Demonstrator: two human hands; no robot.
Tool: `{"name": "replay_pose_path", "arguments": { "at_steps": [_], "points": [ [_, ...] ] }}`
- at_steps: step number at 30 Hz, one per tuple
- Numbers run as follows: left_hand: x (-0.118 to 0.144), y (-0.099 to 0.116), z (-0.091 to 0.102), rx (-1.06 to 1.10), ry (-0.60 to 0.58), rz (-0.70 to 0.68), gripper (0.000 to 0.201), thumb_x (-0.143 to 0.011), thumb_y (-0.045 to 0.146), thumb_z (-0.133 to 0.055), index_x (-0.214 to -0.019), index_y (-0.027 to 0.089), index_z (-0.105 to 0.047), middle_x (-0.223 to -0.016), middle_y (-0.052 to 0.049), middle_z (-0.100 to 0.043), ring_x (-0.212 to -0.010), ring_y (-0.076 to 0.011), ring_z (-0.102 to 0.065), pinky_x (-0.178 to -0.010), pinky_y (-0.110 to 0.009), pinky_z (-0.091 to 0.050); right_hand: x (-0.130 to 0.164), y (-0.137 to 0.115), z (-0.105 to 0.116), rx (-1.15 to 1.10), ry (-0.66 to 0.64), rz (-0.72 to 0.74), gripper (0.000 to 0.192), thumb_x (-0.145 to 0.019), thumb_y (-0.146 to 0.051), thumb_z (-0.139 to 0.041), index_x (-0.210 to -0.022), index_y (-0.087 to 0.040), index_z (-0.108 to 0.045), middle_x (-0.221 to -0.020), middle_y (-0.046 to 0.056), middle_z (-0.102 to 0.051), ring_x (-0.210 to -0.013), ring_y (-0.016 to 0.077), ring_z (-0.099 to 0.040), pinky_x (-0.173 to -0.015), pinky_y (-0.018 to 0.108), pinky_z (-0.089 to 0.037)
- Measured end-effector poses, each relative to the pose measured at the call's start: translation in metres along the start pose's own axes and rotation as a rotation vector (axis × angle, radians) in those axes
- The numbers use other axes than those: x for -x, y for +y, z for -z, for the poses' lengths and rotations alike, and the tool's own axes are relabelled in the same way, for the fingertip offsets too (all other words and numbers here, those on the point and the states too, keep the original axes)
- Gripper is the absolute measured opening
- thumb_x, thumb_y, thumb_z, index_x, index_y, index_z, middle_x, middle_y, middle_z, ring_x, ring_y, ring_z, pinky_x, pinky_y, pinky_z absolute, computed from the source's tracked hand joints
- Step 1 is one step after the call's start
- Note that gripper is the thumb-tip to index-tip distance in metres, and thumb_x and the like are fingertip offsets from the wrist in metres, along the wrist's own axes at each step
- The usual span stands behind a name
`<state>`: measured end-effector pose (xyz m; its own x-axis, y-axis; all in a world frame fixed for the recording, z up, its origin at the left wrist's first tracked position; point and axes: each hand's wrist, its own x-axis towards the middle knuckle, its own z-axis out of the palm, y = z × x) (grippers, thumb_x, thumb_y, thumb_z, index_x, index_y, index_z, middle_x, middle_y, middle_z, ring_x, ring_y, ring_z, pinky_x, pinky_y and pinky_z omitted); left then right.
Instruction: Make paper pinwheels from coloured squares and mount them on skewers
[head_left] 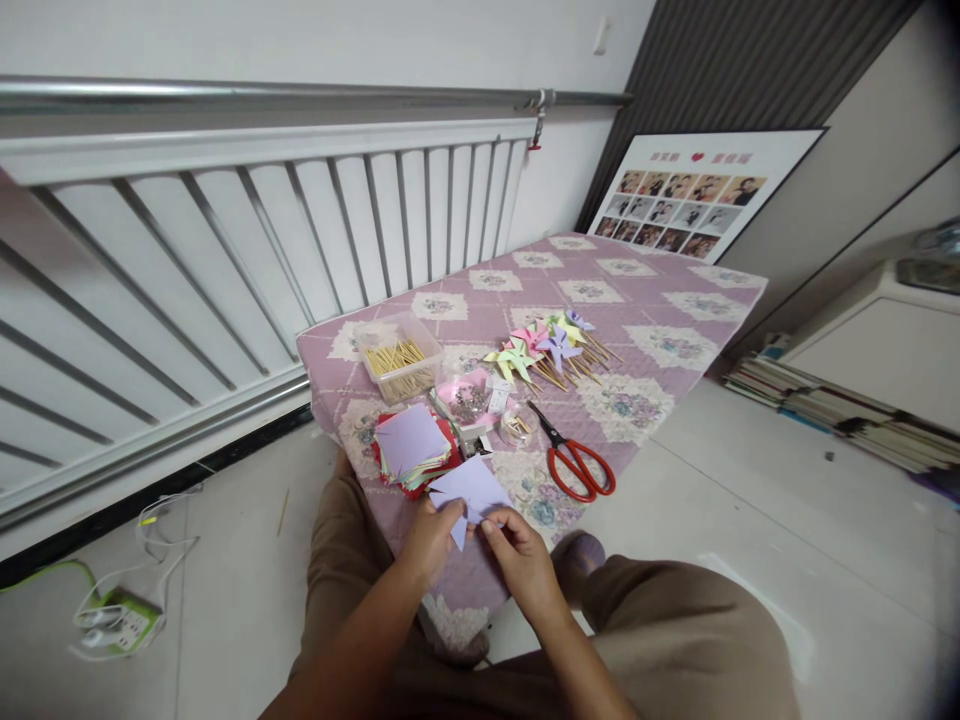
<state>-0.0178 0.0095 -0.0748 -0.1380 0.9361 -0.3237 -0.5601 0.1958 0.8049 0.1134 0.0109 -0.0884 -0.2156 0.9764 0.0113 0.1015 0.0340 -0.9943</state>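
Observation:
A purple paper square [472, 485] with slits cut in from its corners is held between both hands above the near corner of the table. My left hand [431, 535] pinches its left side, where one cut flap points down. On the right, my right hand [517, 550] grips the lower right corner between thumb and fingers. Just beyond lies a stack of coloured paper squares [412, 440], a purple one on top. Red-handled scissors [577, 465] rest to the right, blades pointing away. A small round container [517, 427] with short stick pieces stands near them.
A clear plastic box [397, 360] holds many thin wooden sticks. Finished paper pinwheels [544, 340] lie in a pile farther back. A pink tray [469, 397] contains small metal pieces. The radiator [300, 230] borders the table's left side; a power strip [127, 620] lies on the floor.

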Motion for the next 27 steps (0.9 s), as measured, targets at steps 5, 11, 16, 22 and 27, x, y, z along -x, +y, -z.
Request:
{"name": "replay_pose_path", "arguments": {
  "at_steps": [5, 11, 16, 22, 27],
  "points": [
    [-0.003, -0.006, 0.004, 0.041, -0.012, -0.004, 0.016, -0.068, 0.026, -0.070, -0.079, 0.017, -0.064, -0.066, 0.002, -0.064, -0.057, -0.0116, -0.056, -0.057, -0.023, -0.044, -0.003, -0.001, -0.005, -0.001, 0.034, -0.039, 0.025, -0.084, -0.041, -0.059, -0.069, -0.021, -0.061, -0.069, 0.002, -0.067, -0.064, 0.0185, -0.057, -0.064, 0.029, -0.044],
    [-0.004, -0.010, 0.007, 0.021, 0.011, 0.015, 0.026, -0.065, 0.030, -0.074, -0.085, 0.016, -0.066, -0.074, -0.002, -0.068, -0.064, -0.0147, -0.060, -0.064, -0.027, -0.046, -0.004, 0.007, -0.009, -0.004, 0.096, -0.081, 0.026, -0.083, -0.042, -0.059, -0.066, -0.022, -0.057, -0.061, 0.001, -0.066, -0.054, 0.0173, -0.056, -0.056, 0.028, -0.042],
    [-0.006, -0.013, 0.009, -0.078, 0.032, -0.018, 0.021, -0.064, 0.026, -0.074, -0.080, 0.015, -0.066, -0.070, -0.002, -0.067, -0.061, -0.0144, -0.058, -0.062, -0.025, -0.045, -0.005, 0.010, -0.011, -0.015, 0.111, -0.094, 0.027, -0.082, -0.044, -0.059, -0.065, -0.022, -0.057, -0.062, 0.001, -0.068, -0.056, 0.0187, -0.059, -0.057, 0.029, -0.045],
    [-0.009, -0.019, 0.012, -0.098, 0.054, -0.004, 0.027, -0.062, 0.027, -0.075, -0.085, 0.015, -0.068, -0.078, -0.005, -0.071, -0.067, -0.0170, -0.061, -0.063, -0.026, -0.047, -0.003, 0.005, -0.013, -0.014, 0.121, -0.090, 0.028, -0.082, -0.043, -0.059, -0.064, -0.022, -0.056, -0.060, 0.001, -0.067, -0.053, 0.0174, -0.056, -0.056, 0.029, -0.043],
    [-0.009, -0.020, 0.012, -0.112, 0.057, -0.002, 0.022, -0.063, 0.026, -0.073, -0.083, 0.018, -0.068, -0.076, -0.003, -0.070, -0.066, -0.0167, -0.061, -0.063, -0.027, -0.047, -0.004, 0.001, -0.013, -0.017, 0.123, -0.080, 0.029, -0.081, -0.044, -0.059, -0.063, -0.022, -0.057, -0.060, 0.001, -0.067, -0.054, 0.0173, -0.055, -0.055, 0.028, -0.043]
  ]
}}
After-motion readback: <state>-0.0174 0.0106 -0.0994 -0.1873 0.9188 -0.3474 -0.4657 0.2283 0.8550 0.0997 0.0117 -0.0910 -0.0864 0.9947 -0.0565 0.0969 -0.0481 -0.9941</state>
